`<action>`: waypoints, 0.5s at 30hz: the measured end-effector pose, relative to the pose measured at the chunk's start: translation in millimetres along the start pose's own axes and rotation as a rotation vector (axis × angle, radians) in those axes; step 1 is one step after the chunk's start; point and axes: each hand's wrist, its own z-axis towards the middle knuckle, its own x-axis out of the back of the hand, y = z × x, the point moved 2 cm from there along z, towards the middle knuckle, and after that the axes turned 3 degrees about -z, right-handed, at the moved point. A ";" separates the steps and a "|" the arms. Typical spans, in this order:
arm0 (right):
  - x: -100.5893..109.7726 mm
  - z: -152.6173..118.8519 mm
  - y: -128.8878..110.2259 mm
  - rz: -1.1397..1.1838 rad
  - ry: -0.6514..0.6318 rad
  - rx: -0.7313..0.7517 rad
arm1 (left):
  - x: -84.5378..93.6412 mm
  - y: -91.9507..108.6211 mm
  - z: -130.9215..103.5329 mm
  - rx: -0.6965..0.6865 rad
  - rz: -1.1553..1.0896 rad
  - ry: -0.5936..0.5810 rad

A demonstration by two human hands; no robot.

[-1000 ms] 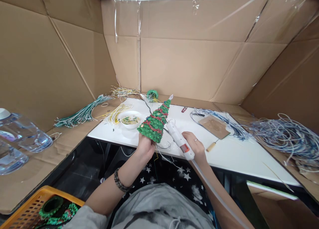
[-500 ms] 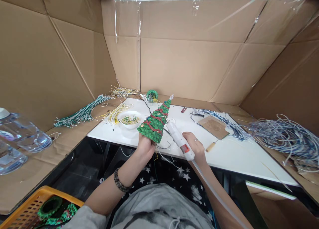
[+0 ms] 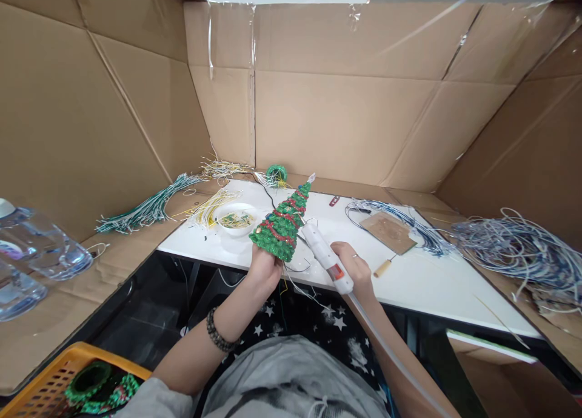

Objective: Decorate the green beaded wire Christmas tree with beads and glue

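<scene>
A small green tree (image 3: pixel 280 227) with red garlands is tilted to the right, a clear piece on its tip. Its base rests on my left hand (image 3: pixel 265 267), whose fingers are hidden up inside it. My right hand (image 3: pixel 354 265) is closed around a white glue gun (image 3: pixel 328 257). The gun's nozzle points up and left, close to the tree's right side; whether it touches cannot be told. Below the tree hang thin white and yellow wires. Left of the tree stands a white bowl (image 3: pixel 235 219) with small yellow and green pieces.
Wire bundles lie at the left (image 3: pixel 152 204) and right (image 3: pixel 522 251) of the white table (image 3: pixel 436 284). A brown board (image 3: pixel 388 232) and a wooden-handled tool (image 3: pixel 382 269) lie right of my right hand. Bottles (image 3: pixel 45 242) stand far left, an orange basket (image 3: pixel 45 378) below.
The whole view has shifted very slightly. Both hands keep their hold, and the glue gun stays beside the tree.
</scene>
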 end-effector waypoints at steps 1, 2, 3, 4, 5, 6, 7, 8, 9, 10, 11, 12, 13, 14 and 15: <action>0.0 0.0 -0.1 0.005 0.001 -0.004 | 0.1 -0.1 0.0 -0.001 0.004 -0.001; -0.1 0.0 0.0 0.011 0.003 -0.006 | 0.3 -0.2 0.0 -0.001 0.006 -0.001; -0.3 -0.2 0.1 0.018 0.004 -0.007 | 0.5 -0.2 0.0 0.000 0.008 0.001; -0.5 -0.4 0.4 0.026 0.006 -0.008 | 0.5 -0.2 -0.2 0.003 0.010 0.003; -0.8 -0.7 0.7 0.034 0.006 -0.010 | 0.4 0.0 -0.5 0.007 0.013 0.003; -1.1 -1.0 1.0 0.042 0.008 -0.011 | 0.1 0.2 -0.8 0.010 0.017 0.004; -1.4 -1.2 1.3 0.048 0.007 -0.012 | -0.3 0.6 -1.3 0.013 0.019 0.003; -1.6 -1.4 1.6 0.051 0.010 -0.012 | -0.9 0.9 -1.7 0.014 0.019 0.003; -1.7 -1.5 1.7 0.052 0.011 -0.013 | -1.6 1.3 -2.2 0.015 0.019 0.005; -1.8 -1.5 1.8 0.052 0.014 -0.011 | -2.2 1.6 -2.5 0.015 0.017 0.009; -1.7 -1.5 1.7 0.052 0.015 -0.008 | -2.7 1.8 -2.8 0.015 0.014 0.014; -1.5 -1.4 1.6 0.050 0.018 -0.007 | -3.1 2.0 -3.0 0.013 0.010 0.017; -1.3 -1.3 1.5 0.050 0.018 -0.007 | -3.4 2.1 -3.1 0.011 0.007 0.018; -1.1 -1.1 1.3 0.050 0.018 -0.007 | -3.6 2.1 -3.1 0.009 0.005 0.018; -0.8 -0.9 1.0 0.048 0.015 -0.007 | -3.5 2.1 -3.0 0.009 0.006 0.018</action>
